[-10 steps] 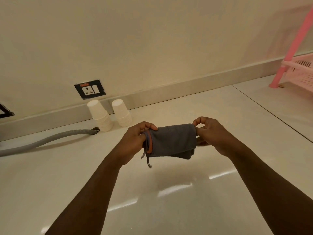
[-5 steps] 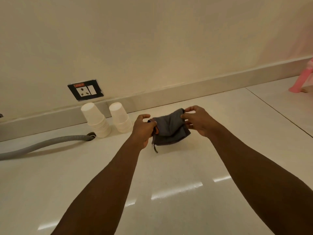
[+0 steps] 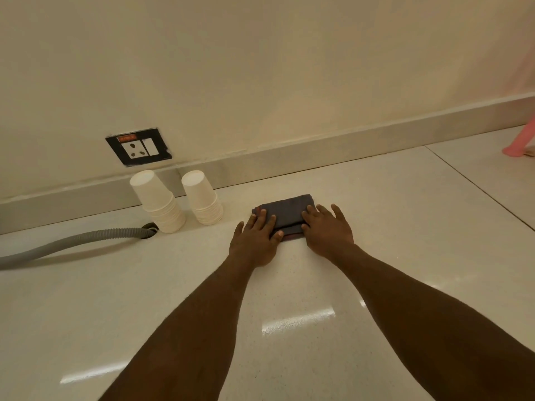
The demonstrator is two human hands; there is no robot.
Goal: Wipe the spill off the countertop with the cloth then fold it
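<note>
The cloth is lying folded into a small dark grey rectangle on the countertop, a short way out from the low upstand at the foot of the wall. A thin reddish edge is showing along its near side.

Both hands are lying flat on it, palms down. The left hand is pressing on the cloth's left part with its fingers spread and straight, the heel of the palm sitting on the countertop just in front. The right hand is covering the cloth's right end the same way, fingers splayed, some of them reaching past the edge onto the bare surface. Neither hand is gripping anything; both are open and simply bearing down.

To the left of the cloth, two stacks of white paper cups are standing upside down, close to each other and near the upstand. A grey ribbed hose is running along the countertop from the left and ending beside the nearer stack. A black socket plate is sitting on the wall above the cups. At the far right, a pink leg is showing at the frame's edge.
</note>
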